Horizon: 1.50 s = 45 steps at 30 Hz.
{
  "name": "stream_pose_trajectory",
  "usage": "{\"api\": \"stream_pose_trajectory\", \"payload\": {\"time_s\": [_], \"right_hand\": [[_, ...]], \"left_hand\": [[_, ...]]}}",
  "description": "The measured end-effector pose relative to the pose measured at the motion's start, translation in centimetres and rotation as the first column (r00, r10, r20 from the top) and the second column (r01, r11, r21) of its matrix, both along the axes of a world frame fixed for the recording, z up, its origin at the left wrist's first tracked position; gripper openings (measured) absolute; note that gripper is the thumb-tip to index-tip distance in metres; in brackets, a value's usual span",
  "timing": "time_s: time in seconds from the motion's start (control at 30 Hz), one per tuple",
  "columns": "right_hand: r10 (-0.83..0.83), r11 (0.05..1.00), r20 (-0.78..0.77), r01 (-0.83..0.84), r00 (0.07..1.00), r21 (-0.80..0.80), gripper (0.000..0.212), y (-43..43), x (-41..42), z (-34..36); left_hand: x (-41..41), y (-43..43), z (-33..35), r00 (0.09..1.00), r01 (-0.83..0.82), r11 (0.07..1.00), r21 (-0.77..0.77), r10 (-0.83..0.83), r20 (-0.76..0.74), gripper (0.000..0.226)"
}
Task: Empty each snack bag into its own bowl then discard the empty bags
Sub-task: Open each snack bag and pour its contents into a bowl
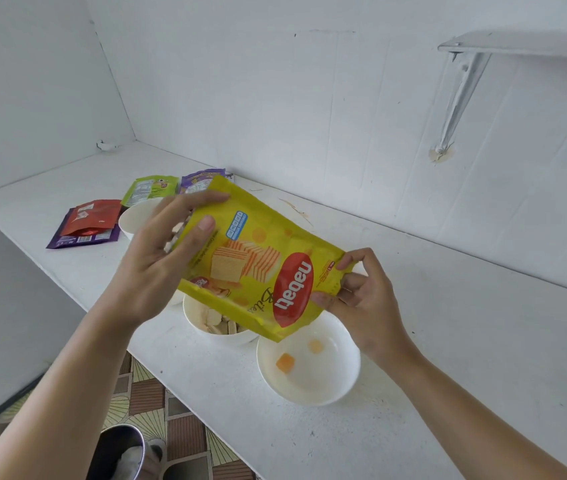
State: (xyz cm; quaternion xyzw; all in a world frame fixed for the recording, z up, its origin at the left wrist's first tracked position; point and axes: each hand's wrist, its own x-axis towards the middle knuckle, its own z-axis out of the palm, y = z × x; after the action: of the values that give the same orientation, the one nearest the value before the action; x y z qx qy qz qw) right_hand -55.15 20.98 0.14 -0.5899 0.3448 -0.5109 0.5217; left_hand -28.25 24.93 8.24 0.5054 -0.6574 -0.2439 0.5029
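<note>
One head-worn wide-angle camera viewed the desk (pixel 465 341) at close range from its near edge, facing down toward its far-left corner.

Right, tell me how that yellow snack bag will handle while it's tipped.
The yellow bag looks floppy: its film creases where the right hand pinches a corner. Probably light, since the left hand holds its other end with just thumb and fingers. The glossy film may be slippery, so a loose pinch could slip.

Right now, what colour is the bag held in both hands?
The bag is yellow, red logo; head view.
</note>
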Motion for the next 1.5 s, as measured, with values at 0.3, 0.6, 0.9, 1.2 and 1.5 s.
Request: {"api": "stream_pose_trajectory", "payload": {"time_s": [0.3, 0.6, 0.9, 1.2, 1.5], "right_hand": [[-0.042, 0.997, -0.041, 0.045, 0.998, 0.070, 0.043, 0.3, -0.5, -1.9], [-0.023, 0.996, -0.035, 0.026, 0.999, 0.085, 0.044, 0.1, -0.5, -1.9], [-0.054, 0.995, -0.015, 0.055, 0.998, 0.084, 0.045, 0.7, -0.6, -1.8], [-0.045, 0.991, -0.063, 0.053, 0.997, 0.125, 0.046, 0.3, -0.8, -1.9], [-0.083, 0.990, -0.084, 0.092, 0.993, 0.106, 0.046, 0.6, -0.9, -2.1]], "left_hand": [[-1.1, 0.1, -1.3, 0.997, -0.013, 0.999, 0.031, 0.010, 0.080, 0.031], [-1.6, 0.0, -0.8, 0.985, -0.048, 0.997, -0.063, 0.058, 0.161, 0.029], [-2.1, 0.4, -0.4, 0.959, -0.091, 0.981, -0.171, 0.133, 0.251, 0.024], [-2.2, -0.1, 0.2, 0.963, -0.078, 0.993, -0.092, 0.099, 0.251, 0.026], [-3.0, 0.4, 0.1, 0.942, -0.107, 0.979, -0.174, 0.156, 0.298, 0.025]]}}
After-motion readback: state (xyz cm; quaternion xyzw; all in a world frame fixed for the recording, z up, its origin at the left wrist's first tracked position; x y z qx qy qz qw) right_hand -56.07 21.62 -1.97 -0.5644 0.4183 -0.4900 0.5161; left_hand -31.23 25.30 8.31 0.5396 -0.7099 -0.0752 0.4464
